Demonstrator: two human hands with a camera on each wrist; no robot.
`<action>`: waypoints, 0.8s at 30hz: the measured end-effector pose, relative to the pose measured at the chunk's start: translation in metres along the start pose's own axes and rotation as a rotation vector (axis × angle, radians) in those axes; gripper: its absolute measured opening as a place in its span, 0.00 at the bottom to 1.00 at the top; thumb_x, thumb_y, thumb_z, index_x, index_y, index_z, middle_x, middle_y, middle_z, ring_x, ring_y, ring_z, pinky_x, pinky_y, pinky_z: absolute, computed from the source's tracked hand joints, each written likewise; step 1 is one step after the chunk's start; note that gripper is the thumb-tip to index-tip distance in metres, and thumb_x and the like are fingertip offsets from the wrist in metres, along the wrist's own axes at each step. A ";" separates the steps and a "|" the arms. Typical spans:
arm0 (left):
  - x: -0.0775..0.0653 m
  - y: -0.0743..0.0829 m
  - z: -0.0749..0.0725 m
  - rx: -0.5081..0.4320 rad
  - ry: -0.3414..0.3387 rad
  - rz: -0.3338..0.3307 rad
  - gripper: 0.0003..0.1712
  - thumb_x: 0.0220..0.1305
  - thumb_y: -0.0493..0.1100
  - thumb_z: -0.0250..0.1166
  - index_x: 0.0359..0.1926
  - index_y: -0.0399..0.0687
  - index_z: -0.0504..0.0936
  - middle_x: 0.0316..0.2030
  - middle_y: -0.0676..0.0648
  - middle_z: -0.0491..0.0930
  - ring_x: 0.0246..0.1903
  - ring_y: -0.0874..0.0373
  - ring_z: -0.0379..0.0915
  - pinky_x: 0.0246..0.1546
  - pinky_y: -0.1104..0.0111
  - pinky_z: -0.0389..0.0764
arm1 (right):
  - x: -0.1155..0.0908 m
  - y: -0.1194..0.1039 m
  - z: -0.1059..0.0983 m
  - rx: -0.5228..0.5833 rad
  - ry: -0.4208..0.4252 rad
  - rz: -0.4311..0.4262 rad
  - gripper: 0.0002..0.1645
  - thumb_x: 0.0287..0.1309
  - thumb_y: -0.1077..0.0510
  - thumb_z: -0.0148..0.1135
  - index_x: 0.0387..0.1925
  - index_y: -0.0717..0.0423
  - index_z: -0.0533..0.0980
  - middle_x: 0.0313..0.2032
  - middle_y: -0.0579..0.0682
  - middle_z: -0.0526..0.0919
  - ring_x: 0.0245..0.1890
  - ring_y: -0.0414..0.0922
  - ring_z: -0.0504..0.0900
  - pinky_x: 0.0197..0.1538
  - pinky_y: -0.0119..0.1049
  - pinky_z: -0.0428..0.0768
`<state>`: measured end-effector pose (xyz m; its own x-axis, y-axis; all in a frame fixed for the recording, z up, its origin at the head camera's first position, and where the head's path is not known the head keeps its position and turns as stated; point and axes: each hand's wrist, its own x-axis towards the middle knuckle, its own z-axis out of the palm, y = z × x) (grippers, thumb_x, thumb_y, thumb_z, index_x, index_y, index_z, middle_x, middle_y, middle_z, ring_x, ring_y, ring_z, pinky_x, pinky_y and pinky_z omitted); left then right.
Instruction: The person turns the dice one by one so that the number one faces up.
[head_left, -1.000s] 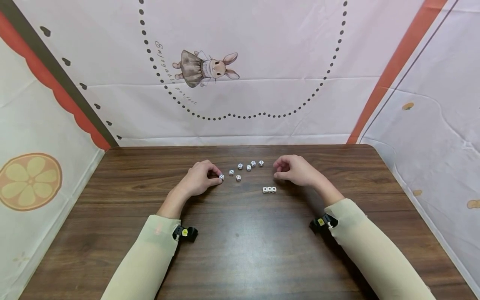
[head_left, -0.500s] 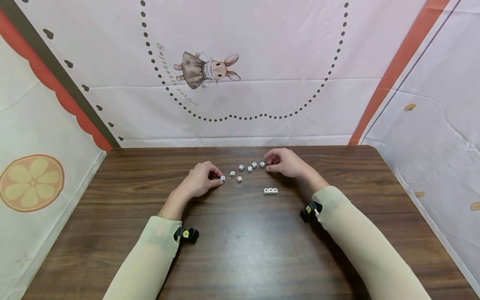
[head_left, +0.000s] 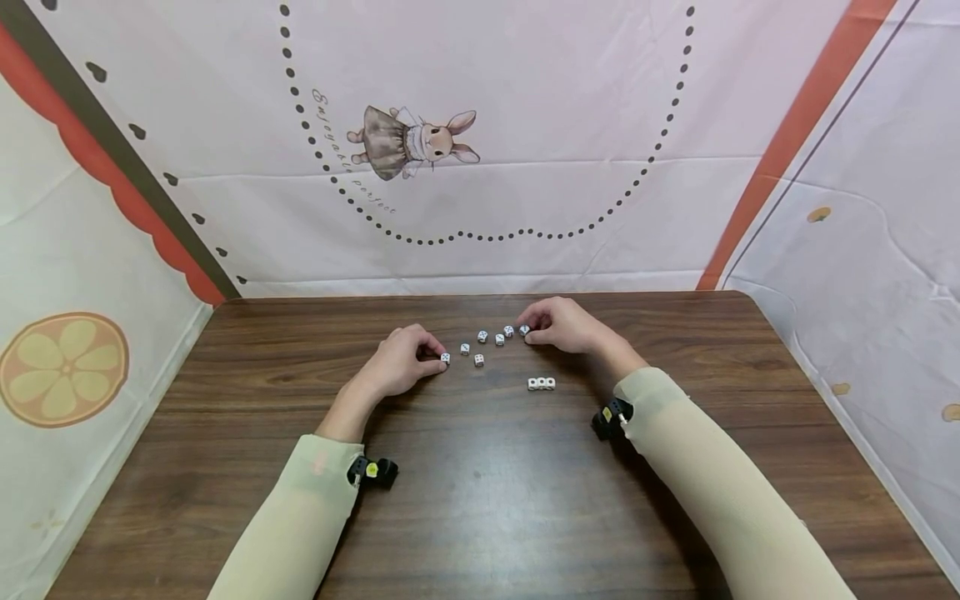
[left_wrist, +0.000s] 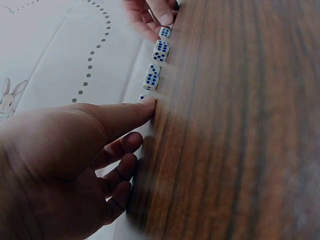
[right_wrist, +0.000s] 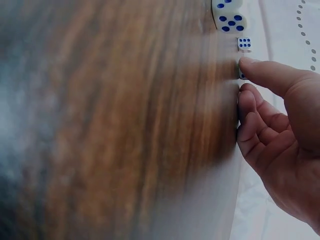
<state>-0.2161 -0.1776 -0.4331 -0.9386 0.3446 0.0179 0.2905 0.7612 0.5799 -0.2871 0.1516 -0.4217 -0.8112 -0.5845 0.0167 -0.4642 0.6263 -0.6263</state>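
Dice [head_left: 482, 337] lay on the far part of the table [head_left: 480, 500] in the head view, five of them loose in the middle. The left hand [head_left: 399, 360] pinched the left die [head_left: 446, 358] between thumb and forefinger, much as it had a second earlier. The right hand [head_left: 566, 325] had changed place: a second earlier it hung apart, to the right of the loose ones; now its thumb and forefinger had come to the right die [head_left: 525, 331] and pinched it. The row [head_left: 542, 384] of three dice stayed nearer, side by side, each with one pip on top. On the far cloth [head_left: 562, 83] the lettering [head_left: 341, 158] read "Enjoyable perfect", running down beside a printed rabbit [head_left: 390, 142].

In the left wrist view, the left thumb tip covered most of the left die, and only a sliver showed. The other fingers [left_wrist: 128, 166] were bent below the thumb. Past it came more dice with blue pips, then the right hand.

In the right wrist view, the right thumb hid most of the right die. Next to that, one die [right_wrist: 244, 44] showed six; beyond, at the upper edge, another die [right_wrist: 231, 21] showed five.
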 end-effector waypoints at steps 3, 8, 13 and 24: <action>0.000 0.000 0.001 0.003 0.003 0.003 0.06 0.66 0.46 0.77 0.42 0.54 0.91 0.42 0.52 0.80 0.47 0.52 0.74 0.55 0.50 0.68 | 0.000 0.000 0.001 -0.009 0.009 -0.006 0.11 0.63 0.62 0.75 0.47 0.55 0.87 0.35 0.46 0.84 0.37 0.43 0.81 0.46 0.40 0.77; -0.001 -0.001 0.001 0.000 0.004 0.000 0.06 0.67 0.46 0.77 0.42 0.54 0.91 0.42 0.52 0.80 0.49 0.51 0.73 0.56 0.48 0.67 | -0.004 0.000 0.001 0.014 0.035 -0.010 0.07 0.63 0.62 0.74 0.42 0.58 0.85 0.32 0.45 0.84 0.35 0.43 0.81 0.44 0.40 0.77; -0.001 0.000 0.001 -0.003 0.004 0.001 0.06 0.67 0.46 0.77 0.42 0.54 0.91 0.42 0.52 0.80 0.48 0.51 0.73 0.56 0.48 0.67 | -0.010 0.001 0.000 0.051 0.056 0.004 0.07 0.63 0.62 0.74 0.42 0.57 0.84 0.33 0.46 0.84 0.35 0.43 0.81 0.43 0.39 0.77; -0.001 0.000 0.001 0.006 0.008 0.009 0.06 0.67 0.46 0.77 0.42 0.54 0.91 0.43 0.52 0.80 0.48 0.52 0.74 0.55 0.48 0.68 | -0.020 -0.001 -0.004 0.086 0.058 0.052 0.07 0.65 0.62 0.73 0.43 0.58 0.84 0.35 0.48 0.85 0.35 0.45 0.81 0.42 0.41 0.78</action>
<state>-0.2151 -0.1780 -0.4338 -0.9374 0.3470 0.0299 0.3000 0.7611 0.5751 -0.2716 0.1647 -0.4180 -0.8537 -0.5201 0.0255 -0.3905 0.6071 -0.6920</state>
